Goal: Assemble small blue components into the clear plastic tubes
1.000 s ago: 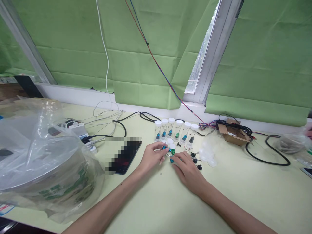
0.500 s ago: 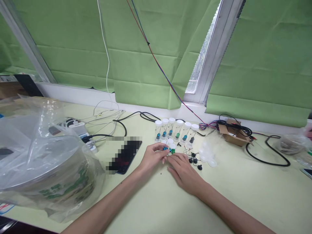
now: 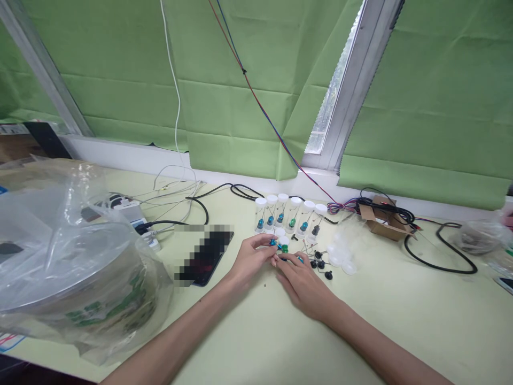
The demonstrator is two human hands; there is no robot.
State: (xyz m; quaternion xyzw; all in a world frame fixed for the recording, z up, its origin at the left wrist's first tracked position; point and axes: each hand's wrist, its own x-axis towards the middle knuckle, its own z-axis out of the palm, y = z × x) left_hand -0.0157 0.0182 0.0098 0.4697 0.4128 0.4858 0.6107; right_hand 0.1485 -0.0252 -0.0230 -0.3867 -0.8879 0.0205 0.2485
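Between the thumb and forefinger of my left hand [image 3: 254,256] is a small blue piece [image 3: 273,242] with a thin metal pin sticking up. My right hand [image 3: 302,280] lies just to its right, fingers bent and tips close to the left fingertips; what they pinch is too small to make out. Beyond the hands sit a small green piece [image 3: 285,248] and white caps [image 3: 280,232]. Several clear vials [image 3: 292,222] with white lids stand in a row behind, holding blue, green and dark pieces with pins. Black pieces [image 3: 318,264] lie right of my right hand.
Translucent caps [image 3: 340,254] are heaped at the right. A phone [image 3: 208,262] lies left of my hands. A large bagged tub [image 3: 92,283] takes up the left side. Cables, a power strip [image 3: 140,222] and a small cardboard box [image 3: 382,219] sit along the back.
My right fingers have shifted slightly, and a bit of blue now shows beside them. The blue piece in my left fingers is a little higher and more visible. The vials have not moved.
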